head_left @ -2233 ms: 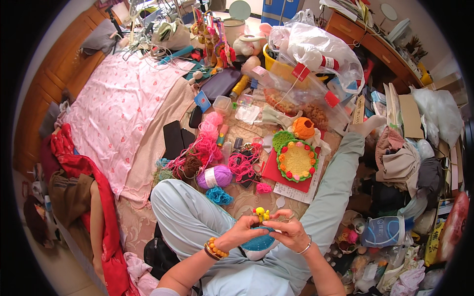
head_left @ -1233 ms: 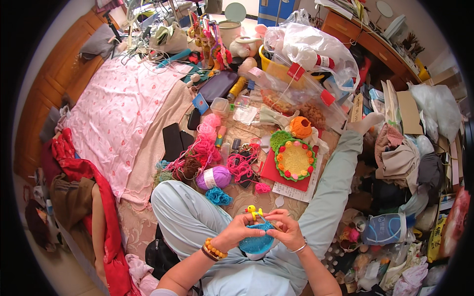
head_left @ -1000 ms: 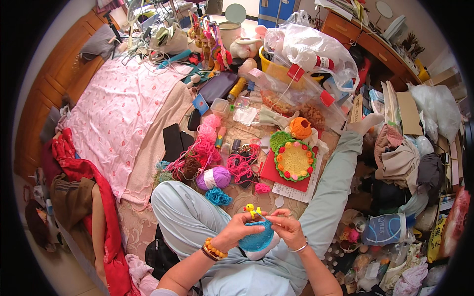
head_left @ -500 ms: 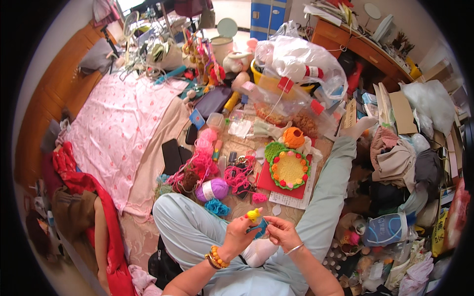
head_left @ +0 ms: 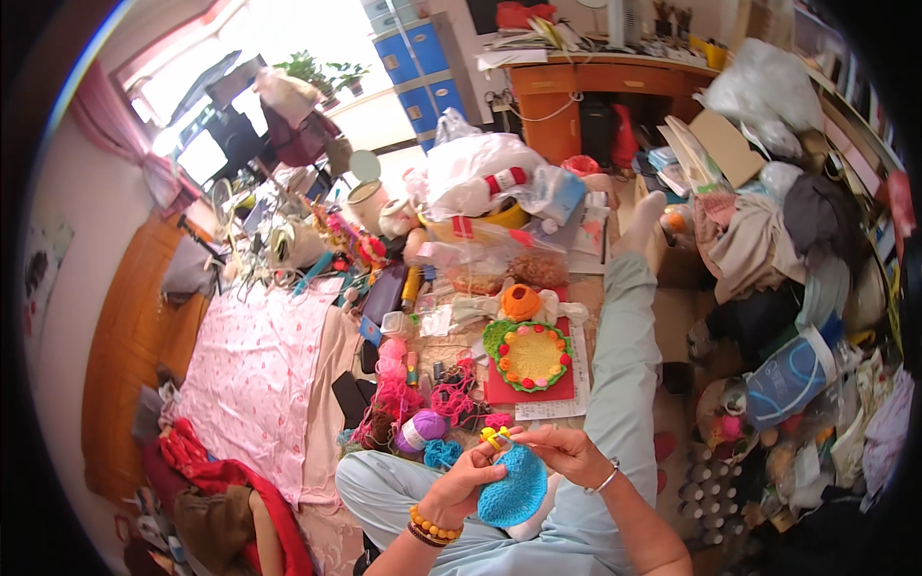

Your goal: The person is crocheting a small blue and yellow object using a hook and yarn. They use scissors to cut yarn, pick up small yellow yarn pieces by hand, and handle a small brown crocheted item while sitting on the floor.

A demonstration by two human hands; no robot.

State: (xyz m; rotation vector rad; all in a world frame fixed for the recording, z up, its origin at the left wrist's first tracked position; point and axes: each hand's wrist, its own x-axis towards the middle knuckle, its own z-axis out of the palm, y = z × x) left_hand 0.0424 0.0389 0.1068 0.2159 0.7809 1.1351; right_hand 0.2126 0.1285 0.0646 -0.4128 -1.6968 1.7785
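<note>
Over my lap, my left hand grips a rounded blue crocheted piece by its left edge. A small yellow yarn part with a bobbled shape sits at the piece's upper edge, by my left fingertips. My right hand is closed in a pinch at the top right of the blue piece, on a thin pale stick-like tool that mostly hides behind the fingers. Beyond my hands lies a round yellow crocheted mat with a green rim and red and orange blobs, partly on a red book.
Yarn lies left of the mat: a purple ball, a blue clump and tangled pink strands. An orange crocheted piece is behind the mat. My outstretched leg borders the right, with bags and clothes past it.
My view has tilted up and turned, showing more of the window and desk. The blue crocheted piece, mostly covered before, now hangs in full view below my fingers. My hands have come closer together.
</note>
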